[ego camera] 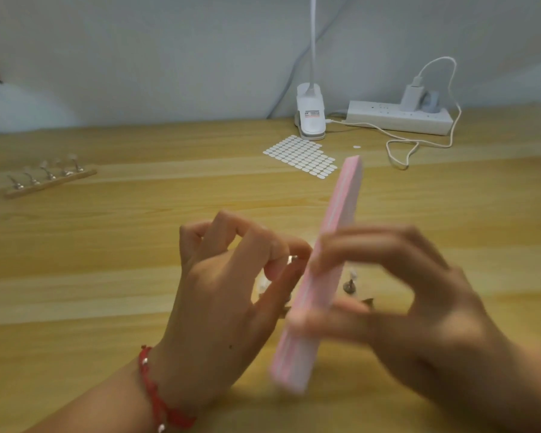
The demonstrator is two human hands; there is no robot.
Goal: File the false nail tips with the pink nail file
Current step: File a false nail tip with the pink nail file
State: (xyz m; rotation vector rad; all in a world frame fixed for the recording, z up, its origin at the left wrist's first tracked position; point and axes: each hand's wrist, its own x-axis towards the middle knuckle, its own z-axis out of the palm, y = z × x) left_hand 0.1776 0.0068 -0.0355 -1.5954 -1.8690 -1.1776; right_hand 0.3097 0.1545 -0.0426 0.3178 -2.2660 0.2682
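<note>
My right hand (419,310) grips the long pink nail file (325,260) near its middle, the file standing on edge and slanting away from me. My left hand (228,295) pinches a small metal nail-tip holder (292,259) between thumb and forefinger, right against the file's left face. The false tip on it is blurred and mostly hidden. More holders with clear tips (352,282) stand on the table behind the file, between my hands.
A wooden stand with several tip holders (49,179) lies at the far left. A sheet of white adhesive tabs (302,157), a clip lamp base (310,117), a power strip (400,117) with charger and a white cable (419,145) sit at the back of the wooden table (107,276).
</note>
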